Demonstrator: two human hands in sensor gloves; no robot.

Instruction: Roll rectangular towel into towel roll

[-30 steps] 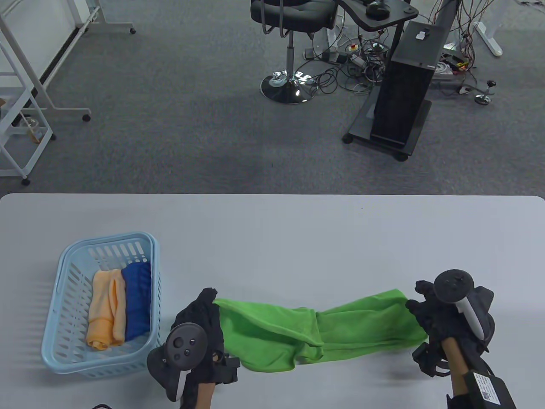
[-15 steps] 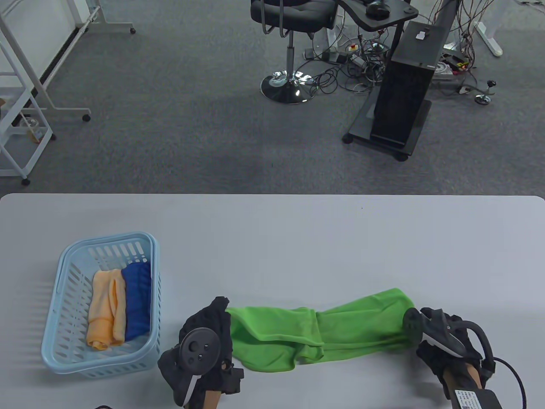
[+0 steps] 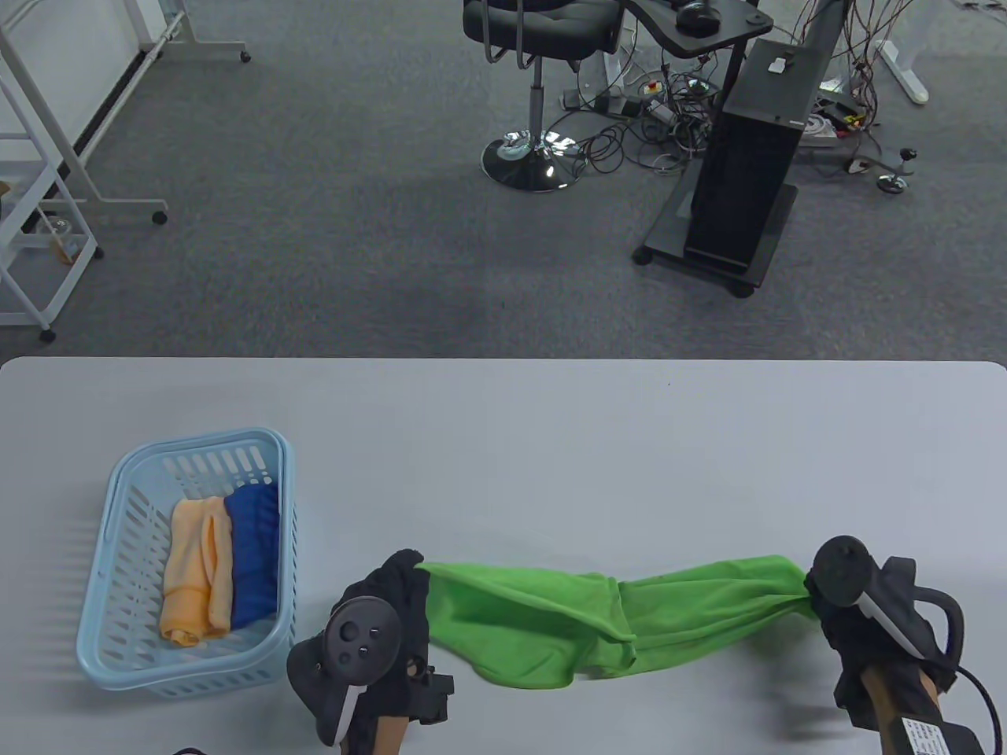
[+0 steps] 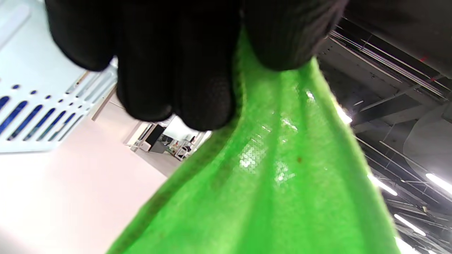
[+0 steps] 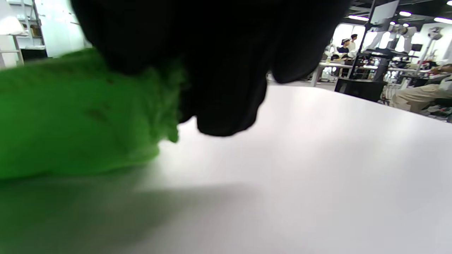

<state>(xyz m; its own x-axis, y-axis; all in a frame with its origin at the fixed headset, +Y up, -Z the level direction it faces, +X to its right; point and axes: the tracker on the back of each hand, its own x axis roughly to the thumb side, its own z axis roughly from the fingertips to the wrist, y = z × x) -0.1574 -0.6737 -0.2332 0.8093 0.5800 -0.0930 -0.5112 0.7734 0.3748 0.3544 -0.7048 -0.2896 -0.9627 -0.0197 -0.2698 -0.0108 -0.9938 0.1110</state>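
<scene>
A bright green towel (image 3: 598, 621) stretches across the near part of the grey table (image 3: 503, 440), sagging in folds at its middle. My left hand (image 3: 397, 590) grips its left end; the left wrist view shows gloved fingers (image 4: 176, 70) and thumb pinching the green cloth (image 4: 275, 176). My right hand (image 3: 834, 609) grips the right end, which bunches at the glove. In the right wrist view the green towel (image 5: 70, 116) hangs from my dark fingers (image 5: 226, 88) just above the tabletop.
A light blue plastic basket (image 3: 126, 598) stands at the left, holding a rolled yellow towel (image 3: 193, 566) and a rolled blue towel (image 3: 253, 550). Beyond the table's far edge lie carpet, an office chair (image 3: 543, 47) and a black stand (image 3: 747, 165).
My right hand closed on the towel's right end and pulled it rightward, stretching the cloth. My left hand shifted slightly right and kept its grip on the left end.
</scene>
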